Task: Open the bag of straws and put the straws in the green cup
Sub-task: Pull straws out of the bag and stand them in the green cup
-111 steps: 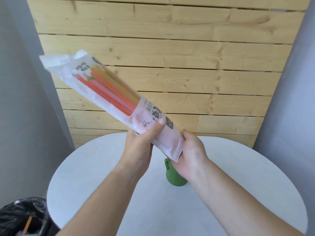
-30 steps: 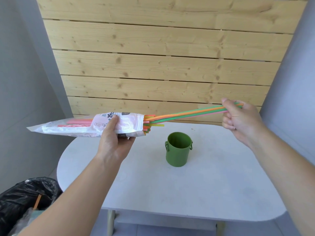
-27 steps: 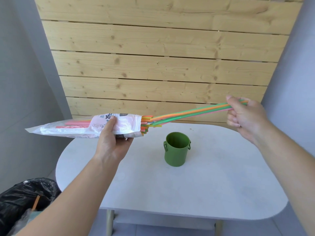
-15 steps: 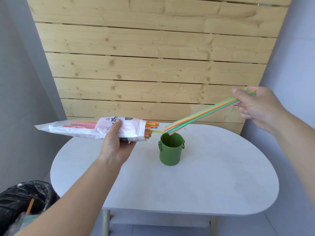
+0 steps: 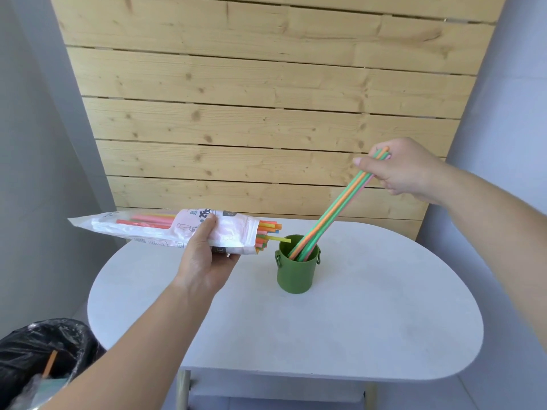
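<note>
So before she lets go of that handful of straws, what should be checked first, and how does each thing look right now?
1. Lower ends of the straws in hand inside the green cup: ok, they dip below the rim.
2. Right hand gripping the top ends: ok.
3. Cup upright on the white table: ok.
4. Straws reaching the cup's bottom: cannot tell, the wall hides it.
5. Left hand holding the straw bag level: ok.
6. Leftover straws secure in the bag: not ok, a yellow straw pokes out towards the cup.
</note>
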